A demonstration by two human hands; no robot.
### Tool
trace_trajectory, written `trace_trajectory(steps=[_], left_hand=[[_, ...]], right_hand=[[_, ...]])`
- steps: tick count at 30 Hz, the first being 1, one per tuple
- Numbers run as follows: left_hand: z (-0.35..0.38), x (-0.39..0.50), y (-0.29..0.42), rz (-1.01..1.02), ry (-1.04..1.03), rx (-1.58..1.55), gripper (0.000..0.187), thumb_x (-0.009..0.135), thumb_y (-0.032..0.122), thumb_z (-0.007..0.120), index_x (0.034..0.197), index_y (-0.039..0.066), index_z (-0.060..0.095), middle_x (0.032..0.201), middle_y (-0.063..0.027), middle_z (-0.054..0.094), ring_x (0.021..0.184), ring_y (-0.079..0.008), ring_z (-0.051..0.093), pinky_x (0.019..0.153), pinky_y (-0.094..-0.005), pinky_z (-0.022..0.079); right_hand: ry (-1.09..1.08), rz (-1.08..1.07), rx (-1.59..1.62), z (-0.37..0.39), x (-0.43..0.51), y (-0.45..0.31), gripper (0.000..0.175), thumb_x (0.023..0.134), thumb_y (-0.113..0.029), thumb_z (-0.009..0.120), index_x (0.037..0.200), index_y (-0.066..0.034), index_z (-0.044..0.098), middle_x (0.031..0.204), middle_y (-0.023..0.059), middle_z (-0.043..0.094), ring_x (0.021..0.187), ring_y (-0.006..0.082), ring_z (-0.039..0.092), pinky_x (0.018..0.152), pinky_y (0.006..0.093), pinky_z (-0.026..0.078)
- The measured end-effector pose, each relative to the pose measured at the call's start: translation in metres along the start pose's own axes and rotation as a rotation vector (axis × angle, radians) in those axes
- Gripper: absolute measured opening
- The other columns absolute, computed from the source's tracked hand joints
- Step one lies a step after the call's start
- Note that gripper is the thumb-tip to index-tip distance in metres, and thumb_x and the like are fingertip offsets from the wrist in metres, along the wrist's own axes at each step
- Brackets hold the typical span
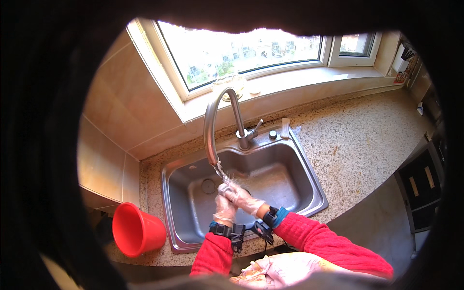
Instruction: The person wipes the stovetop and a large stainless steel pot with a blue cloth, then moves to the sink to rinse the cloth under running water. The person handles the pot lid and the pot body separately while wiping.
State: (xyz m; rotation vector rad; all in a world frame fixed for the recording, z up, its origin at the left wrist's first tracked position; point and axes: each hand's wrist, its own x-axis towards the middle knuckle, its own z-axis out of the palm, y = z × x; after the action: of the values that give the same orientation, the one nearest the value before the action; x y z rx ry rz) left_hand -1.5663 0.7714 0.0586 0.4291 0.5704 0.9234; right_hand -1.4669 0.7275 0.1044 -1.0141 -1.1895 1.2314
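Both of my hands wear clear plastic gloves and are pressed together over a stainless steel sink [279, 185]. My left hand [225, 209] is upright below the stream, partly covered by the other hand. My right hand [240, 196] lies across the top of it with fingers curled. Running water [222, 174] falls from the gooseneck faucet [209, 130] onto the fingers and splashes. Whether anything is held between the palms is hidden. The faucet's lever [259, 125] is tilted up to the right. A round drain [208, 186] shows on the basin's left side.
A red plastic bucket [139, 230] rests on the speckled countertop [348, 145] left of the sink. On the sink's back rim are a round black-topped knob [272, 135] and a pale brush-like item [285, 127]. A glass vessel [229, 85] stands on the windowsill behind the faucet.
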Motion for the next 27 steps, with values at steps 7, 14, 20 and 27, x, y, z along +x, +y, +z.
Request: trace_trajectory(steps=[7, 14, 20, 27], left_hand=[[0.002, 0.002, 0.0, -0.005, 0.001, -0.252, 0.021, 0.098, 0.018, 0.047, 0.107, 0.002, 0.059, 0.101, -0.008, 0.062, 0.094, -0.0225, 0.061, 0.091, -0.0372, 0.05], [0.003, -0.002, -0.007, -0.093, 0.027, -0.063, 0.028, 0.1, 0.025, 0.048, 0.116, 0.004, 0.058, 0.113, -0.0087, 0.062, 0.105, -0.0228, 0.06, 0.099, -0.0412, 0.046], [-0.003, -0.004, 0.002, -0.026, -0.079, -0.098, 0.035, 0.097, 0.037, 0.053, 0.108, 0.004, 0.059, 0.104, -0.0079, 0.063, 0.099, -0.0218, 0.061, 0.092, -0.0365, 0.051], [0.001, -0.007, -0.008, -0.009, 0.067, -0.054, 0.031, 0.099, 0.029, 0.051, 0.116, 0.005, 0.058, 0.111, -0.0075, 0.064, 0.1, -0.0206, 0.061, 0.09, -0.0359, 0.051]], right_hand=[[0.039, 0.191, 0.307, -0.01, 0.003, 0.004, 0.035, 0.098, -0.025, 0.056, 0.127, -0.0045, 0.056, 0.116, 0.0025, 0.06, 0.104, 0.0138, 0.055, 0.096, 0.0279, 0.044], [0.105, 0.184, 0.403, -0.015, 0.007, 0.005, 0.031, 0.099, -0.026, 0.053, 0.122, -0.0063, 0.057, 0.106, -0.0006, 0.061, 0.094, 0.0084, 0.055, 0.086, 0.0239, 0.047], [-0.11, -0.011, -0.308, -0.011, -0.005, 0.011, 0.044, 0.097, -0.027, 0.055, 0.136, -0.0073, 0.05, 0.129, 0.0044, 0.052, 0.118, 0.0142, 0.049, 0.102, 0.0271, 0.038], [0.196, 0.275, 0.259, -0.012, -0.007, -0.009, 0.058, 0.099, -0.035, 0.052, 0.143, -0.0004, 0.036, 0.125, 0.0043, 0.053, 0.114, 0.0112, 0.048, 0.099, 0.0259, 0.04]])
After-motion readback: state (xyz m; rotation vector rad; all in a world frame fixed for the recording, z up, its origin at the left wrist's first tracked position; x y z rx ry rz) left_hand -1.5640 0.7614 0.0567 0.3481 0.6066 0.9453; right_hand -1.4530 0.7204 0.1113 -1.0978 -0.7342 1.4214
